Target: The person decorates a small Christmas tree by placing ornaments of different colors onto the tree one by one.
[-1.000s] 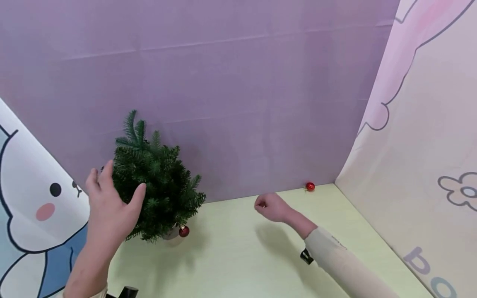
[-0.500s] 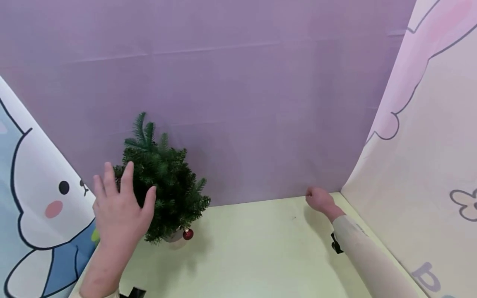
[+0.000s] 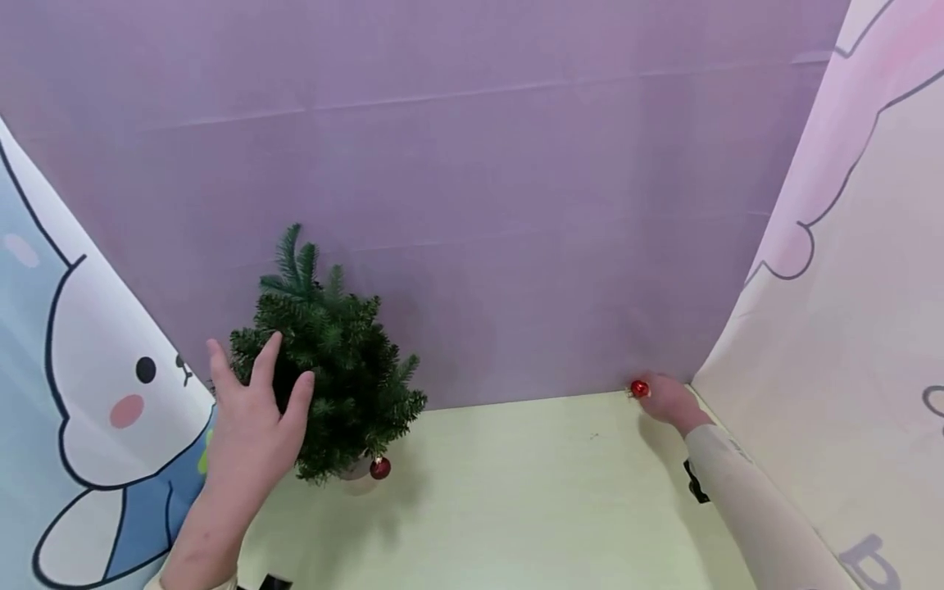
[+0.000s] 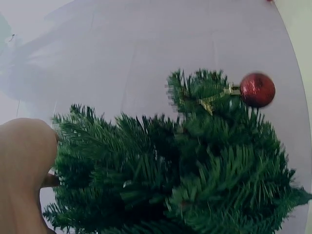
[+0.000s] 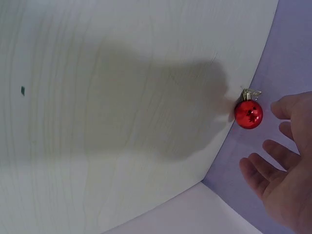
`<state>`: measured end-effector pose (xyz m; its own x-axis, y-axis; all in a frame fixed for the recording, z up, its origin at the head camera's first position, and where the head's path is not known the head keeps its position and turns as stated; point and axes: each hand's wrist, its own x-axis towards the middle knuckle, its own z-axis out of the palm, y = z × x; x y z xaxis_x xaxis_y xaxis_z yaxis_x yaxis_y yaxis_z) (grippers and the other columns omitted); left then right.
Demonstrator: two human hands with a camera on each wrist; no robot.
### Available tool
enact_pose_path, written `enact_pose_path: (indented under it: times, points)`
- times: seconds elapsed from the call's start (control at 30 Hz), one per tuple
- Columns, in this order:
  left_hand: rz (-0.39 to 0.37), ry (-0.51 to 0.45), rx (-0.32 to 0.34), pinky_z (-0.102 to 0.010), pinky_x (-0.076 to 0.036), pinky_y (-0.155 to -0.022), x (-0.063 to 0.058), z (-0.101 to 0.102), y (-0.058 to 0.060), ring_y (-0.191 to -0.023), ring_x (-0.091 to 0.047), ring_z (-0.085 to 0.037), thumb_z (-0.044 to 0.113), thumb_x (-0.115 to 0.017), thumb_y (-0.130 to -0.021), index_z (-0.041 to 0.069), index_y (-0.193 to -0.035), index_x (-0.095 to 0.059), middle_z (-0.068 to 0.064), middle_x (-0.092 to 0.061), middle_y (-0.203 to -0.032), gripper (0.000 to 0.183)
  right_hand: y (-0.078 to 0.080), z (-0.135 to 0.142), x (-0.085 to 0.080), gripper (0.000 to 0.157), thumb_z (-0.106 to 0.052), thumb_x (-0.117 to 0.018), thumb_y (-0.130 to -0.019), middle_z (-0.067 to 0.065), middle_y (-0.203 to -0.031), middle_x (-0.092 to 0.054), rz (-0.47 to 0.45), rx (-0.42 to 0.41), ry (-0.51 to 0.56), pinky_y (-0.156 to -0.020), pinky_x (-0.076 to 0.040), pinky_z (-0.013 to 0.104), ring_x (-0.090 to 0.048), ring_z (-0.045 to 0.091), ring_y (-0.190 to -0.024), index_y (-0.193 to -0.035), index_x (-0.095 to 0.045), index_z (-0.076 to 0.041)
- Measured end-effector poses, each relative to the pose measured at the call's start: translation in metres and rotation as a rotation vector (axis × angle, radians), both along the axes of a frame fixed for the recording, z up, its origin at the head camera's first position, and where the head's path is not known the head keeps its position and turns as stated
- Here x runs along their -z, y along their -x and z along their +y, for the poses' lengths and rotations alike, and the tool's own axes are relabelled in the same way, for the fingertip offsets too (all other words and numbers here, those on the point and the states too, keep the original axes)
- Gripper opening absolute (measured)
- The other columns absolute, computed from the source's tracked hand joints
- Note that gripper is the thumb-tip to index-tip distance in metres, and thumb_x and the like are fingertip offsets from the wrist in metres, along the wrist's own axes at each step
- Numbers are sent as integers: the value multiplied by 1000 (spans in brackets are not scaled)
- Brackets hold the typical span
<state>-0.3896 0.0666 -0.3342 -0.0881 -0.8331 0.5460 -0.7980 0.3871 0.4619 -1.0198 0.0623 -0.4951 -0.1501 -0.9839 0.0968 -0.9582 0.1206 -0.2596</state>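
Observation:
A small green artificial Christmas tree (image 3: pixel 332 369) stands at the left of the table. From a low branch hangs a shiny red bauble (image 4: pixel 257 90) on a gold cord. My left hand (image 3: pixel 254 438), fingers spread, is at the tree's left side; whether it touches the branches I cannot tell. Another red bauble (image 5: pixel 248 114) with a gold cap lies at the table's back edge, against the purple backdrop. Close beside that bauble is my right hand (image 5: pixel 287 156), its fingers loosely bent and apart, with a small gap between the fingertips and the bauble in the right wrist view.
The pale wood-grain table (image 3: pixel 509 483) runs back to a purple backdrop (image 3: pixel 479 205). A panel with a cartoon animal (image 3: pixel 111 377) bounds the left side, and a pale printed panel (image 3: pixel 848 369) bounds the right. A tiny dark green scrap (image 5: pixel 23 90) lies on the table.
My right hand has moved right and towards the back, from mid-table to the loose bauble. The left hand stays by the tree with fingers spread. The head view has shifted slightly.

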Motion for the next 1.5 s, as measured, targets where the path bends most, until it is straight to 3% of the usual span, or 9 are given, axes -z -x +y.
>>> enact_pose_path:
  times: [0.13, 0.27, 0.47, 0.63, 0.77, 0.9, 1.17, 1.37, 1.5]
  points:
    - [-18, -20, 13, -72, -39, -74, 2, -2, -6, -133, -18, -60, 48, -39, -103, 26, -157, -19, -20, 18, -158, 62, 3, 3, 3, 24, -22, -58, -96, 19, -100, -65, -7, -16, -4, -80, -47, 56, -61, 41, -93, -107, -63, -2]
    - [-8, -22, 50, -78, -27, -86, 0, -8, -13, -136, -13, -58, 44, -38, -104, 24, -157, -21, -29, 1, -157, 59, -1, -2, -1, 22, -14, -58, -94, 19, -100, -63, -60, -9, -33, -80, -47, 56, -58, 38, -90, -109, -63, 1]
    - [46, 26, 112, -73, -27, -91, 1, -14, -25, -130, -26, -56, 37, -37, -106, 18, -155, -28, -34, -28, -145, 53, -3, -6, 0, 22, -10, -55, -93, 16, -99, -59, -111, 28, -100, -75, -47, 52, -54, 34, -86, -111, -60, 1]
    - [74, 32, 149, -74, -22, -96, 2, -18, -34, -134, -22, -55, 35, -36, -106, 17, -154, -30, -34, -26, -148, 51, 5, -6, 11, 41, -9, -55, -88, 31, -115, -52, -57, 82, -83, -74, -48, 54, -54, 38, -91, -126, -53, 5]
    - [82, 57, 150, -70, -29, -90, 2, -19, -38, -124, -33, -53, 33, -38, -106, 16, -153, -33, -32, -36, -139, 50, 10, -9, 17, 56, -9, -56, -87, 38, -125, -44, -76, 95, -73, -76, -49, 55, -54, 40, -92, -139, -42, 5]
    - [73, 32, 114, -71, -30, -85, 1, -13, -38, -124, -32, -54, 37, -42, -104, 17, -154, -32, -32, -33, -139, 54, 10, -9, 23, 57, -8, -55, -89, 34, -125, -48, -115, 83, -101, -77, -48, 54, -54, 37, -90, -143, -39, 1]
    - [16, -117, -47, -78, -25, -90, -9, -2, -27, -134, -17, -58, 61, -56, -90, 17, -157, -18, -34, -14, -152, 89, 1, -22, 24, 46, -8, -61, -83, 26, -109, -54, -87, 68, -68, -75, -47, 55, -53, 37, -87, -125, -50, 5]
    - [16, -211, -25, -78, -27, -85, -19, 3, -26, -132, -14, -61, 61, -58, -89, 16, -158, -14, -34, -7, -153, 93, 2, -45, 28, 47, -9, -61, -85, 29, -112, -50, -97, 61, -103, -76, -47, 56, -54, 39, -91, -127, -46, 5]
    - [36, -242, 8, -79, -27, -84, -20, 6, -30, -132, -14, -62, 57, -55, -93, 18, -158, -12, -33, -2, -154, 88, 5, -56, 28, 38, -13, -64, -88, 21, -101, -58, -76, 12, -113, -69, -49, 49, -56, 33, -85, -121, -54, 4]
